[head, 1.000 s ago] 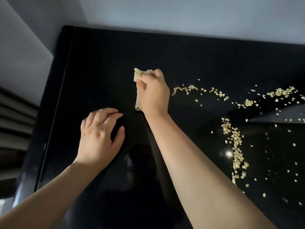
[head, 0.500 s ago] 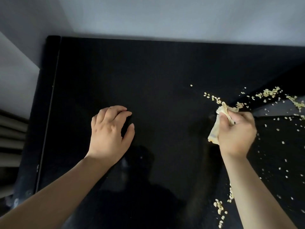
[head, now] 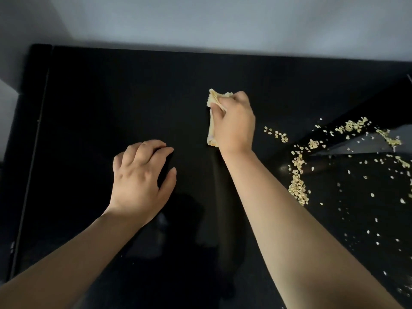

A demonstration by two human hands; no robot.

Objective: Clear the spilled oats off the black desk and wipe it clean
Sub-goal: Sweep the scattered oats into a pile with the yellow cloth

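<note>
A glossy black desk point(head: 107, 103) fills the view. Pale spilled oats point(head: 297, 184) lie on its right side, in a dense curved ridge and in several loose flakes beyond. My right hand point(head: 236, 123) grips a folded yellow cloth point(head: 211, 130) and presses it on the desk near the middle, left of the oats. My left hand point(head: 140, 179) rests on the desk further left and nearer to me, fingers bent with the tips on the surface, holding nothing.
A grey wall point(head: 223, 21) runs along the desk's far edge. A black angled object point(head: 379, 110) with oats point(head: 352, 126) on it crosses the right side. The desk's left edge point(head: 29, 152) drops off beside a lighter wall.
My right hand swept the cloth from the middle to the right into the oats, then came back to the middle. The oats are heaped further right. My left hand stayed in place.
</note>
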